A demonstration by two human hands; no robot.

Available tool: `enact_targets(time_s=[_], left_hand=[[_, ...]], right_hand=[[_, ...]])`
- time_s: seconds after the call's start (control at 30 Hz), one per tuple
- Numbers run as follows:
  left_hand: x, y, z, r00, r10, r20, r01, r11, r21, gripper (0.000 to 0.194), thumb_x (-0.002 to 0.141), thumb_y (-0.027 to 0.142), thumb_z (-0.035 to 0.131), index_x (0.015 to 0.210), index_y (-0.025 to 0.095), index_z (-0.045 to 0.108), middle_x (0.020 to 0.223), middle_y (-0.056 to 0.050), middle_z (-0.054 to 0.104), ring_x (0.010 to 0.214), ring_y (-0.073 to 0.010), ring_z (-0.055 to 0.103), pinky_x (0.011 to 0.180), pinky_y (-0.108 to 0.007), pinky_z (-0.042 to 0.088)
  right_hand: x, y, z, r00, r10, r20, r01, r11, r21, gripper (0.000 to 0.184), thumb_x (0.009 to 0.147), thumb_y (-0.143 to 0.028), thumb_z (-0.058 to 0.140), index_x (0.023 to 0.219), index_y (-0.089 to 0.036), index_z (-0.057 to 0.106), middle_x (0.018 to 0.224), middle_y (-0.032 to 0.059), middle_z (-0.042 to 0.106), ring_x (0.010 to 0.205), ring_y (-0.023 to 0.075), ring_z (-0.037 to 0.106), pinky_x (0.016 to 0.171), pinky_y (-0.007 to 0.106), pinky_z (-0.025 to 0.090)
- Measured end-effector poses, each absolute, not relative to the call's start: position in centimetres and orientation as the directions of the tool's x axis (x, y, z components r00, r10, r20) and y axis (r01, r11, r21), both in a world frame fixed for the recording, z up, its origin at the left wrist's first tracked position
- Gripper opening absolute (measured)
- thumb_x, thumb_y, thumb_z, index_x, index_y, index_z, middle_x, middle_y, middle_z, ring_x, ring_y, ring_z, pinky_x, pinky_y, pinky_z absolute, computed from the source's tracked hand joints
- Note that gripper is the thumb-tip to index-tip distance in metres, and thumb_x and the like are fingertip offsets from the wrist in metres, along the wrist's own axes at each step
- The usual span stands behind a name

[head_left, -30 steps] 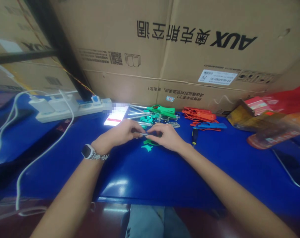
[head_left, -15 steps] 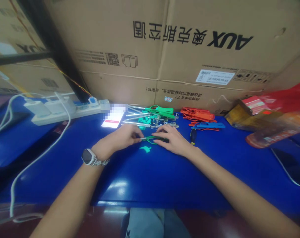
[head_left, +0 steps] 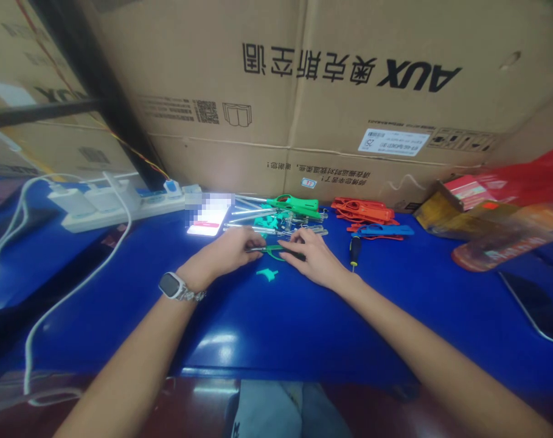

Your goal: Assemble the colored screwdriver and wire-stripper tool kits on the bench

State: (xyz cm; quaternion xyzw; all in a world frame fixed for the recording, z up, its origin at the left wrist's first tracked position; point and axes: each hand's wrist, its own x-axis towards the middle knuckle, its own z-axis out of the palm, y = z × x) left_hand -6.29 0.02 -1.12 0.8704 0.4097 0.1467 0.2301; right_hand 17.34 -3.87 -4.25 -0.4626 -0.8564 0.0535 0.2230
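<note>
Low over the blue table, both hands hold a green long-nosed lighter shell (head_left: 273,249) with a metal tube (head_left: 256,249) at its left end. My left hand (head_left: 238,248) is closed, its thumb and fingers pinching that tube. My right hand (head_left: 316,255) grips the handle end between thumb and fingers and hides much of it. Just in front lies a small teal trigger piece (head_left: 267,275). Behind my hands is a pile of metal tubes (head_left: 251,214), teal triggers (head_left: 270,220) and clear parts, with green lighter shells (head_left: 299,205) on top.
Red lighter shells (head_left: 365,212) and a blue one (head_left: 386,230) lie to the right, beside a screwdriver (head_left: 355,250). A lit phone (head_left: 206,219) and a power strip (head_left: 93,213) are at the left. A large cardboard box (head_left: 276,134) stands behind; a carton (head_left: 440,198) is far right.
My left hand has shifted a little further over the metal tube, and the lighter shell has moved slightly away from me. The teal trigger piece stays on the table.
</note>
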Motion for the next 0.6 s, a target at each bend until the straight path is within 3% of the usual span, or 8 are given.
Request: enact_targets(time_s=[0.17,0.33,0.5,0.6], left_hand=[[-6.0,0.2,-1.6,0.657,0.734,0.173,0.620,-0.657,0.429,0.016,0.087,0.021,0.068,0.099,0.016,0.076,0.091,-0.008,0.068,0.077,-0.0180,0.062,0.071,-0.029,0.047],[-6.1,0.7,-2.4,0.702,0.682,0.203,0.585,-0.715,0.383,0.016,0.091,0.017,0.062,0.089,0.016,0.077,0.089,-0.008,0.070,0.078,-0.0180,0.063,0.075,-0.030,0.048],[-6.0,0.1,-1.7,0.701,0.694,0.168,0.635,-0.713,0.296,0.022,0.092,0.017,0.057,0.103,0.016,0.076,0.097,-0.010,0.069,0.084,-0.0209,0.065,0.079,-0.033,0.051],[-5.4,-0.7,-1.0,0.676,0.709,0.202,0.671,-0.705,0.229,0.037,0.089,0.018,0.057,0.124,0.017,0.067,0.111,-0.011,0.067,0.100,-0.0259,0.063,0.087,-0.038,0.051]], right_hand=[[17.0,-3.9,-4.3,-0.468,0.818,0.333,0.781,0.560,-0.277,0.038,0.099,-0.041,0.051,0.131,-0.027,0.064,0.108,0.0089,0.059,0.104,0.0240,0.054,0.093,0.043,0.047],[17.7,-4.4,-3.8,-0.435,0.841,0.322,0.789,0.529,-0.314,0.062,0.098,-0.042,0.052,0.153,-0.020,0.035,0.126,0.0123,0.059,0.118,0.0265,0.053,0.102,0.046,0.045],[18.5,-5.1,-3.1,-0.532,0.808,0.253,0.804,0.576,-0.150,0.044,0.102,-0.038,0.044,0.141,-0.020,0.055,0.138,0.0111,0.058,0.127,0.0287,0.049,0.105,0.047,0.042],[18.5,-5.3,-2.9,-0.544,0.809,0.223,0.816,0.572,-0.081,0.045,0.102,-0.037,0.043,0.142,-0.018,0.054,0.138,0.0119,0.059,0.127,0.0290,0.050,0.103,0.046,0.043]])
